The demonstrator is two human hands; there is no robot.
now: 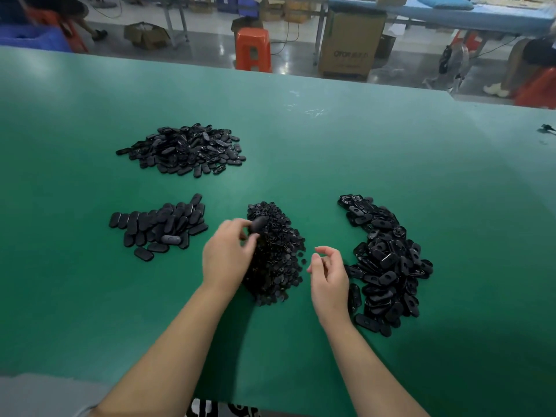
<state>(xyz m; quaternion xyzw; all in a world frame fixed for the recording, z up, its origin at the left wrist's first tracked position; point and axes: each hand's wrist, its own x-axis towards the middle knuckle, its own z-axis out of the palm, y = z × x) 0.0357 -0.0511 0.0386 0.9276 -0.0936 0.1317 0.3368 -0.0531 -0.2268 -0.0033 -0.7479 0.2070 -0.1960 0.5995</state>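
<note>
Head view, looking down on a green desk [301, 139] with two bare forearms reaching in from the bottom edge. The left hand [227, 254] hovered over the left edge of a middle heap of small round black pieces [279, 260]; its fingers [237, 224] and thumb were curled and pinched a black oval piece [258, 223], held just above the top of that heap and slightly blurred. The right hand [329, 276] hung just right of the same heap, palm turned inward, its fingers [326, 251] loosely curled with the thumb close to the forefinger, and nothing could be seen between them. Just beside that hand, to the right, lay a long curved heap of glossy black oval shells [388, 266]. To the left sat a low heap of matte black oval pieces [159, 227], and farther back on the left a larger heap of mixed black oval parts [183, 150]. Beyond the desk stood an orange stool [252, 49] and a brown cardboard box [350, 46]; the box carried dark printed lettering, too blurred to read.
</note>
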